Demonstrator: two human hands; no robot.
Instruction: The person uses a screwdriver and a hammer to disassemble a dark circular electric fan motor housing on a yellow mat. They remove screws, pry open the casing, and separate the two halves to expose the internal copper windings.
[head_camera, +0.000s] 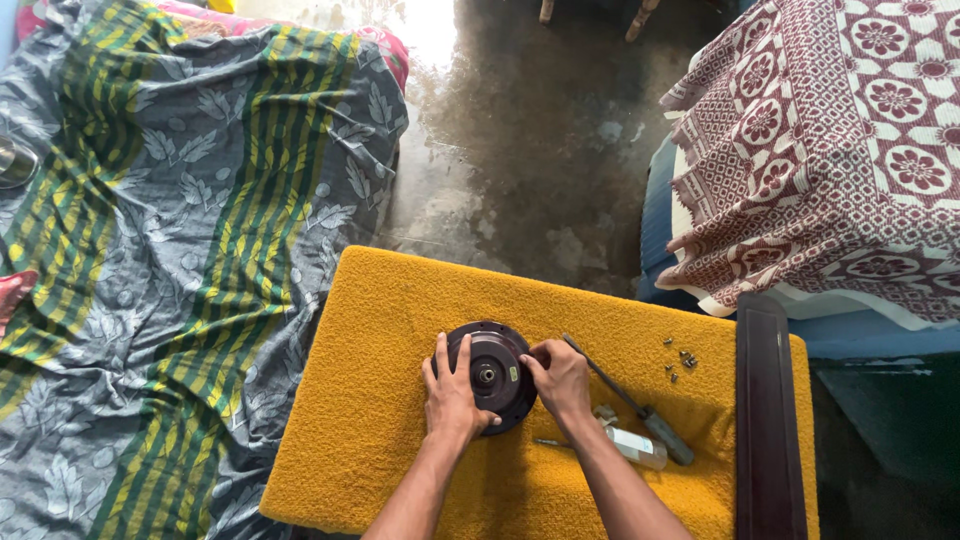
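Resting in the middle of the yellow padded desk (400, 300), the dark round motor housing (492, 372) is gripped from both sides: the left hand (452, 395) lies flat with fingers spread over its left rim, and the right hand (558, 378) curls its fingers onto the right edge. A screwdriver (632, 402) and a small clear bottle (636, 447) lie just beside the right wrist, with loose screws (680, 362) farther right near a dark wooden bar (768, 420). As I judge it, a sweep of the forearm could scatter those screws into the pile or off onto the wet floor (520, 150).

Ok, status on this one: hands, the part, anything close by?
Left hand and right hand both grip the round dark motor housing on the yellow cloth. Screwdriver and loose screws lie right of it, apart.
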